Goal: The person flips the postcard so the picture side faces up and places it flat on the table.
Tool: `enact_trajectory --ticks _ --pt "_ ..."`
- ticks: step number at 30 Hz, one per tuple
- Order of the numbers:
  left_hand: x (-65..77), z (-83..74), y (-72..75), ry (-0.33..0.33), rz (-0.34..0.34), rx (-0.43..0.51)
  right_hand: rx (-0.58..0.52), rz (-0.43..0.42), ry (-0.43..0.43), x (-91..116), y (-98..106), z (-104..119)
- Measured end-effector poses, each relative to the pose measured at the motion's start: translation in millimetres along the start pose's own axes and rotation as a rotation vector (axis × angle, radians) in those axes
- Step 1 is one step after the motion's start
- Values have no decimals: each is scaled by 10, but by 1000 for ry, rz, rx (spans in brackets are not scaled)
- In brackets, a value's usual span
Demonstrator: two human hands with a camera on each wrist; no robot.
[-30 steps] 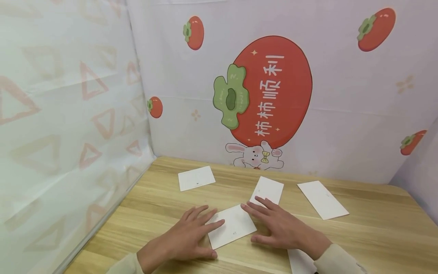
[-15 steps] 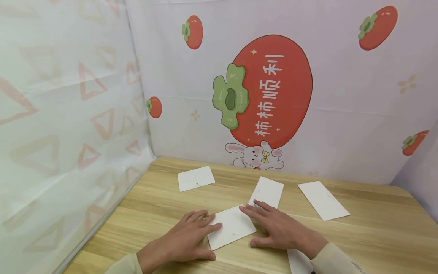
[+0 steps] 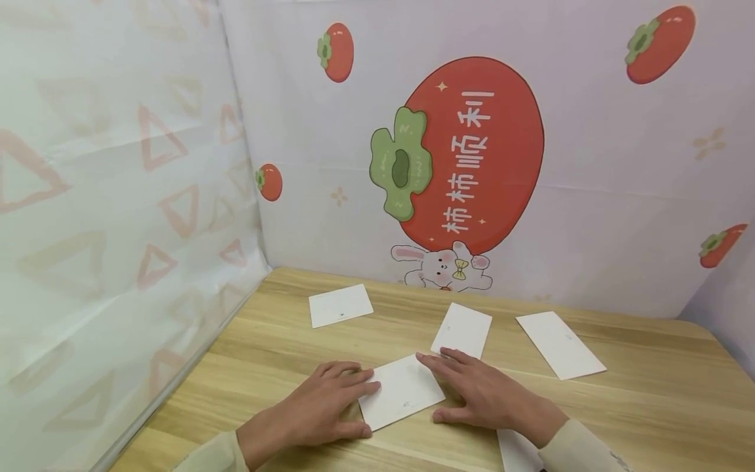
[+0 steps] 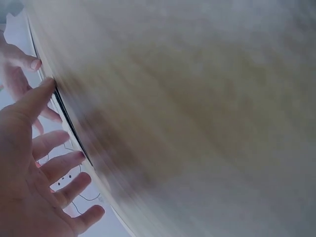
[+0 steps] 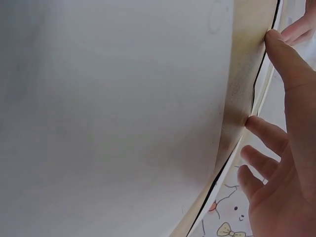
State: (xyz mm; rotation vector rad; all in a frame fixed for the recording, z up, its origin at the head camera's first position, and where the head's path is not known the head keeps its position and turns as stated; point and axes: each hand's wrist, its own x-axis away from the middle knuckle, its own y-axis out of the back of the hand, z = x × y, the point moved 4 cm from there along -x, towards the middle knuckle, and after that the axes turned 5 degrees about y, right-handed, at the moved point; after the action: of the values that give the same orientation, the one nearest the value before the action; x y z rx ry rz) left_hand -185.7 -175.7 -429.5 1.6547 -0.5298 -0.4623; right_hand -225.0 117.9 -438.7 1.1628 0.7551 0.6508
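A white card [image 3: 404, 391] lies flat on the table between the two hands, with a small faint mark near its front edge. At its left edge is my left hand [image 3: 318, 408], fingers spread and index fingertip over the card. The thumb lies by the card's front left corner. My right hand [image 3: 486, 394] has its fingertips at the far right corner of the card, and its thumb rests on the wood. Partly under the right forearm lies another white card [image 3: 518, 452]. In the right wrist view a white card [image 5: 123, 98] looms large and blurred.
Three more white cards lie farther back: one at the back left [image 3: 341, 306], one just beyond the right hand [image 3: 463, 328], one at the right [image 3: 560, 345]. Printed cloth [image 3: 330, 229] hangs behind the wooden table [image 3: 660, 393] and along its left side.
Both hands stay almost still around the card. The right fingers have drawn back slightly from the card behind. The head view has shifted a little.
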Motion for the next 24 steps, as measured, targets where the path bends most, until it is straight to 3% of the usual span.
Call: enact_trajectory --ticks 12,24 --pt "-22 77 31 10 41 177 58 -39 15 38 29 2" --pt "19 149 29 -60 49 251 53 -81 42 7 47 51"
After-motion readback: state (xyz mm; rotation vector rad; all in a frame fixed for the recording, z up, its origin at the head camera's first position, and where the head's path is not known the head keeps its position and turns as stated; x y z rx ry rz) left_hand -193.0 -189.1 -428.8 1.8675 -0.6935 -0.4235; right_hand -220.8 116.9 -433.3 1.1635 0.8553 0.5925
